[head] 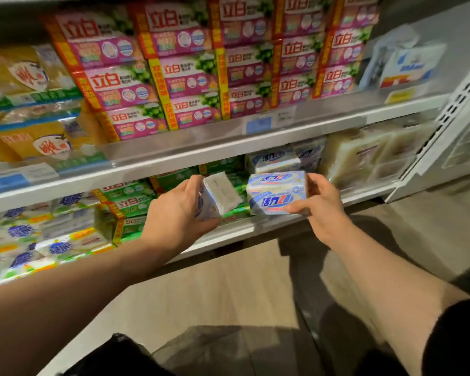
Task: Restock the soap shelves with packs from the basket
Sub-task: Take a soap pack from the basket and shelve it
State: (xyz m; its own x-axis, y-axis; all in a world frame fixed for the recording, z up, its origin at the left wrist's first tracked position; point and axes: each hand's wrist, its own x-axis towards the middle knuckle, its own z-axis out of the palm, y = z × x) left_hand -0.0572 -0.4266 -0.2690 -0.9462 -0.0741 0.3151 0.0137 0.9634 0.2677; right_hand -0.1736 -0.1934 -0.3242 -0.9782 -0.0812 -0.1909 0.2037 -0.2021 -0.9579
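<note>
Shelves (pixel 228 142) full of soap stand in front of me, pink packs (pixel 185 63) up top. My left hand (pixel 174 215) grips a white soap pack (pixel 220 194), tipped on its end. My right hand (pixel 320 207) pinches a blue-and-white soap pack (pixel 276 192). Both packs are held just before the lower shelf (pixel 255 226), close together but apart.

Each hand (pixel 174 213) (pixel 320 210) holds a soap pack (pixel 220 194) (pixel 277 192)

Dim aisle; motion blur smears the packs (pixel 174 77), shelf edge (pixel 174 147) glares, wide-angle bends edges, my shadow darkens floor (pixel 228 280).
</note>
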